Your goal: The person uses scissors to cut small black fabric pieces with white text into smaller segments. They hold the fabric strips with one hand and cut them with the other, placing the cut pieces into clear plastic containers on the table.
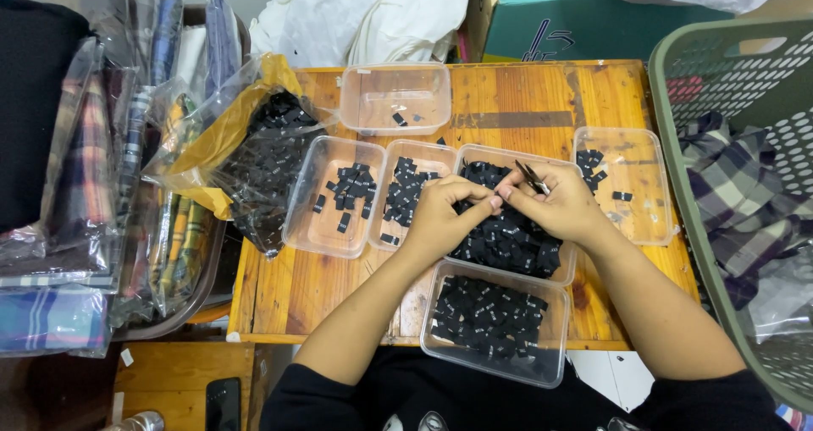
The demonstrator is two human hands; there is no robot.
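My left hand and my right hand meet fingertip to fingertip over a clear plastic tray heaped with small black fabric labels. The right hand grips a small pair of black snips, blades pointing up and left. The left hand pinches something tiny at the fingertips; it is too small to make out. A second clear tray full of black labels sits at the table's near edge between my forearms.
Several more clear trays with few labels stand on the small wooden table. A clear bag of black labels lies at the left. A grey-green laundry basket with plaid cloth is right; bagged plaid fabrics left.
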